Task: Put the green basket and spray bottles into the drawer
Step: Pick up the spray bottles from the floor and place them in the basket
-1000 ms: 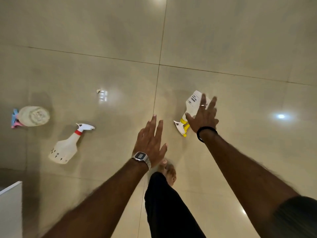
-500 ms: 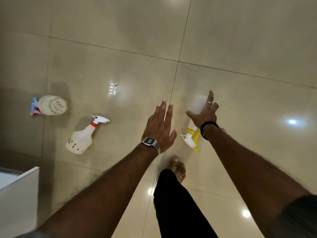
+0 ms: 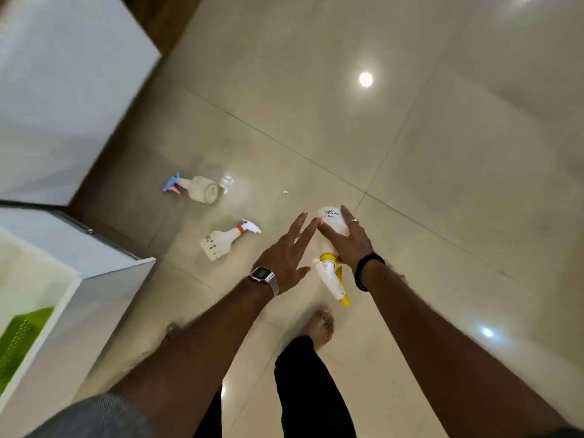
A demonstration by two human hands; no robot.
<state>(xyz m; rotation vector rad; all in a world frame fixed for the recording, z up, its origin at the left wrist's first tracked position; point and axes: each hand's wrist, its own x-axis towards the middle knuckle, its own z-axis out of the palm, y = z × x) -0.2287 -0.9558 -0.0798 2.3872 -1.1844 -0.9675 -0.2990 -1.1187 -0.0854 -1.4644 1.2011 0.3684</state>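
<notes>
Your right hand (image 3: 349, 245) has its grip closed around the yellow-trigger spray bottle (image 3: 330, 248), held above the floor (image 3: 442, 153); your left hand (image 3: 284, 254) is spread wide, fingertips at that bottle's body. Left of that bottle, the red-collared spray bottle (image 3: 226, 241) and the pink-and-blue spray bottle (image 3: 197, 188) lie on the floor. Further left, the green basket (image 3: 19, 339) sits in the open white drawer (image 3: 104, 292).

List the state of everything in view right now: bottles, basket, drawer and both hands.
Yellow-trigger spray bottle: held in the right hand, off the floor.
Red-collar spray bottle: lying on the floor.
Pink-and-blue-trigger spray bottle: lying on the floor.
Green basket: inside the drawer.
Drawer: open.
Right hand: gripping the bottle's body.
Left hand: open, empty, fingers spread.
</notes>
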